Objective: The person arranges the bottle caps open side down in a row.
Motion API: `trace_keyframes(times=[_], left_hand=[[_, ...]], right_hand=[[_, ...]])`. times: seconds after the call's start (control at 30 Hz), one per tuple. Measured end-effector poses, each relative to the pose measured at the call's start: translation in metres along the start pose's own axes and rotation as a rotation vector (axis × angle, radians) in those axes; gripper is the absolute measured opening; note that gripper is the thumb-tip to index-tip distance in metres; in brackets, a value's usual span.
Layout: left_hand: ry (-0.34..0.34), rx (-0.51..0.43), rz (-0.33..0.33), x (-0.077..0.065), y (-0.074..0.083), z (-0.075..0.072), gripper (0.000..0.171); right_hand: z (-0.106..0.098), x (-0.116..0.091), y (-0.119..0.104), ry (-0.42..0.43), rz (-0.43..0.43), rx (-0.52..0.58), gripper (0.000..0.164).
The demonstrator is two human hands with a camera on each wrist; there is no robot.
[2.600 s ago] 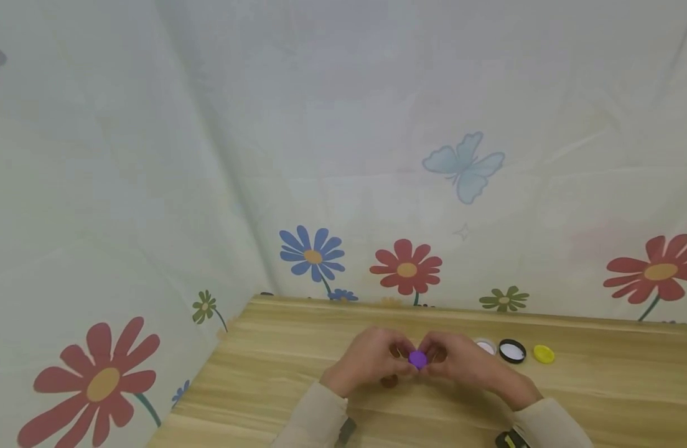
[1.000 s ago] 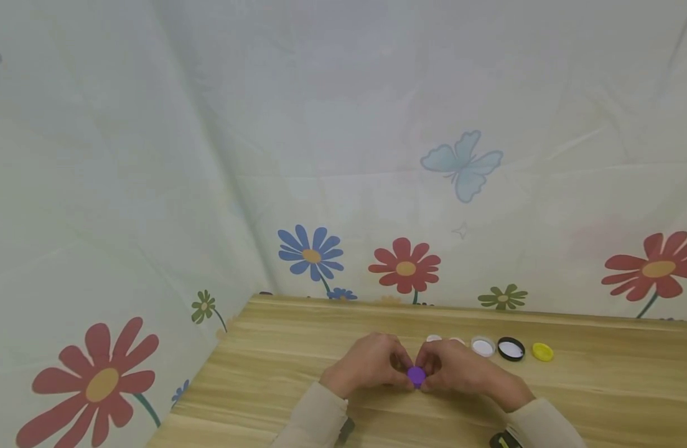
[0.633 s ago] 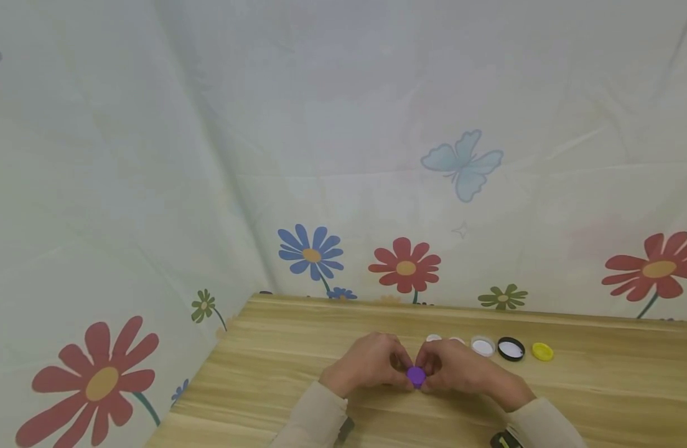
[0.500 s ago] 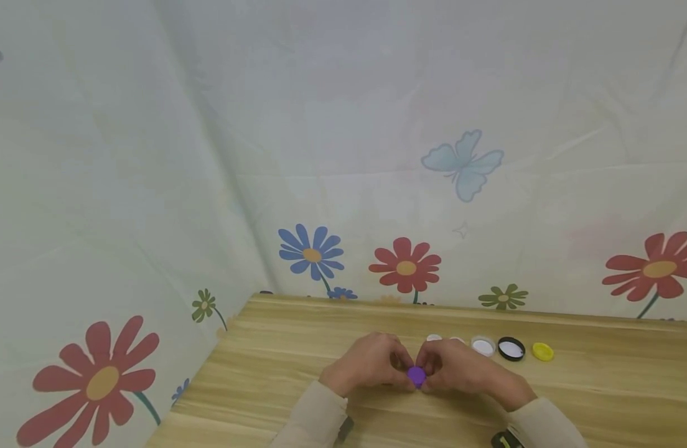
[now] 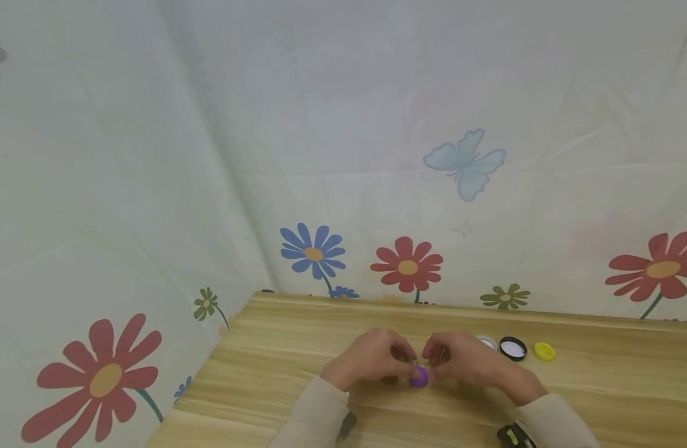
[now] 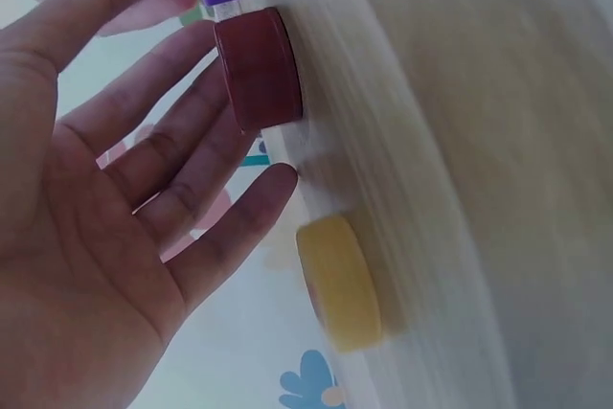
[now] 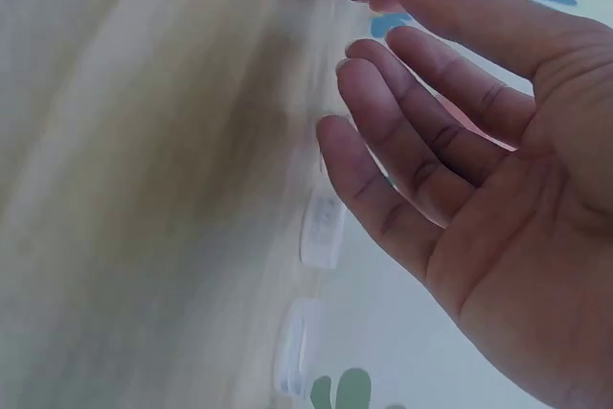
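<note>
While the thumbs of the left hand and right hand touch the purple cap between them, their other fingers are parted, loosely bent and off it. Right of the purple cap on the surface lie a clear-rimmed lid, partly hidden by the right hand, a black-rimmed lid showing white inside, and a yellow lid. Nearest the purple cap in the left-wrist view is a dark red disc, with a dull yellow disc farther off.
</note>
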State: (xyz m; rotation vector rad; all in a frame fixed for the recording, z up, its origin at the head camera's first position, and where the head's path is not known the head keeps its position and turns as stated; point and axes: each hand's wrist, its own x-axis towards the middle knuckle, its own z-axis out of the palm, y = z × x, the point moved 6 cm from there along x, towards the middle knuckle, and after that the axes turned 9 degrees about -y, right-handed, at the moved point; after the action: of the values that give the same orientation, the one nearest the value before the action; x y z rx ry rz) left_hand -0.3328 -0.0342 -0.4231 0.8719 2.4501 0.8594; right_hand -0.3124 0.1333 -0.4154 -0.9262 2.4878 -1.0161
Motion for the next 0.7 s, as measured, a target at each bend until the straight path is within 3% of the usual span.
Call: trace_keyframes(times=[0.23, 0.47, 0.7], left_hand=[[0.104, -0.085, -0.03, 0.009, 0.008, -0.004, 0.023], [0.275, 0.171, 0.004, 0.027, 0.026, -0.01, 0.026], [0.321, 0.204, -0.02, 0.042, 0.034, -0.008, 0.029]], right_hand=[[-0.022, -0.007, 0.002, 0.116, -0.026, 0.009, 0.018], [-0.039, -0.013, 0.011, 0.267, -0.011, -0.027, 0.017], [-0.044, -0.01, 0.015, 0.282, 0.012, -0.096, 0.024]])
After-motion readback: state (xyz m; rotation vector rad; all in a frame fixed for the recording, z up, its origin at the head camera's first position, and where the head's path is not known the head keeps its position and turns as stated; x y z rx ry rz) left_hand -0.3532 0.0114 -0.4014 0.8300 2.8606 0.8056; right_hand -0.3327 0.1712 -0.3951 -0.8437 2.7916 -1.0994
